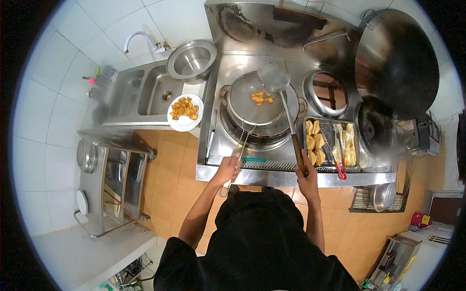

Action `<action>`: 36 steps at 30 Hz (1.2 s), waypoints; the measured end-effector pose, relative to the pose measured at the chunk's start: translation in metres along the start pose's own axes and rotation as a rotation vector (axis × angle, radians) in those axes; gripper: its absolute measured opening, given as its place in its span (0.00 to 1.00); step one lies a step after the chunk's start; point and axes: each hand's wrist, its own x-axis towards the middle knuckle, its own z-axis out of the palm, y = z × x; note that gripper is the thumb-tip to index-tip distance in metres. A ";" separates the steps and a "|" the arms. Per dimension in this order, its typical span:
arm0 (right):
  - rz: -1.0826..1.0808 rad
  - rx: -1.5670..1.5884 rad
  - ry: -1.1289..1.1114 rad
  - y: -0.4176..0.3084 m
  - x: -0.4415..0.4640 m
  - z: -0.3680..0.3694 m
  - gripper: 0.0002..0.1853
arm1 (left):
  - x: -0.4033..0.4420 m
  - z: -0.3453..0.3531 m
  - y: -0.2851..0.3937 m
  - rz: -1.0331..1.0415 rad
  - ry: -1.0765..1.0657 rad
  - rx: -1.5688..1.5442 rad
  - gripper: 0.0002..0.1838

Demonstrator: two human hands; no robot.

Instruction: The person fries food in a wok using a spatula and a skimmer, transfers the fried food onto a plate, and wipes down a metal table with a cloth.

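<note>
My left hand [228, 169] is closed around the handle of a round mesh strainer [242, 110], held over the wok [224, 95] on the burner. Several golden fried pieces [262, 97] lie in the strainer. My right hand [307, 180] grips the wooden handle of a metal ladle [273, 76], whose bowl is above the far right rim of the strainer. To the right of the wok, a rectangular tray [329, 131] holds several pale yellow pieces, with red-handled tongs [341, 167] resting across it. On the left, a white plate [185, 127] carries more fried pieces.
A steel pot [191, 60] stands by the sink [154, 97] at the left. An open burner ring [326, 92] sits right of the wok, and a large dark wok [398, 63] leans at the back right. A metal trolley [114, 184] stands lower left.
</note>
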 end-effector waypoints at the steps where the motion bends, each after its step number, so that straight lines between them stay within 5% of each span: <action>1: 0.002 0.002 0.002 -0.003 0.001 -0.001 0.29 | -0.001 -0.004 0.002 0.002 0.005 0.004 0.28; 36: 0.048 0.011 -0.024 -0.007 -0.001 0.003 0.31 | -0.011 -0.006 -0.008 -0.026 0.051 0.000 0.27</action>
